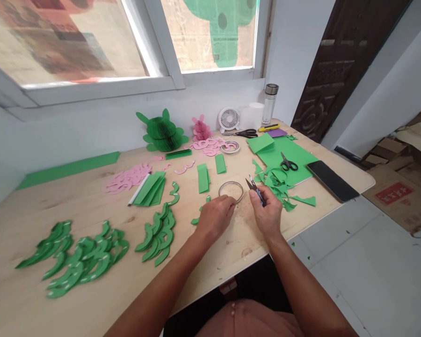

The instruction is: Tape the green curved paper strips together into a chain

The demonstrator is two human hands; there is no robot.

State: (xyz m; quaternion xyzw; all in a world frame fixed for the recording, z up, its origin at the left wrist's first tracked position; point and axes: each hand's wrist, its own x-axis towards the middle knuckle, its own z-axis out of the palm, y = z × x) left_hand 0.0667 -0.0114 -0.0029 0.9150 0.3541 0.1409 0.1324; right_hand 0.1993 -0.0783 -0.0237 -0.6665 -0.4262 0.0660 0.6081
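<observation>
My left hand (217, 214) has its fingers pinched at the near edge of a thin tape roll (230, 182), which lies on the wooden table. In my right hand (269, 211) is a pair of thread snips (254, 189), its dark blades pointing up and away, with some blue showing at the grip. Partly behind my left hand are curved green paper strips (195, 221). Folded green paper (203, 178) lies just beyond the roll. Right of the snips, green paper scraps (279, 183) are heaped.
Piles of curved green strips (87, 262) cover the left side. Pink paper pieces (128, 179), another tape roll (229, 150), black scissors (288, 162) and a phone (332, 180) lie around. Along the wall stand a green honeycomb paper figure (164, 133), a small fan (229, 120) and a bottle (269, 105).
</observation>
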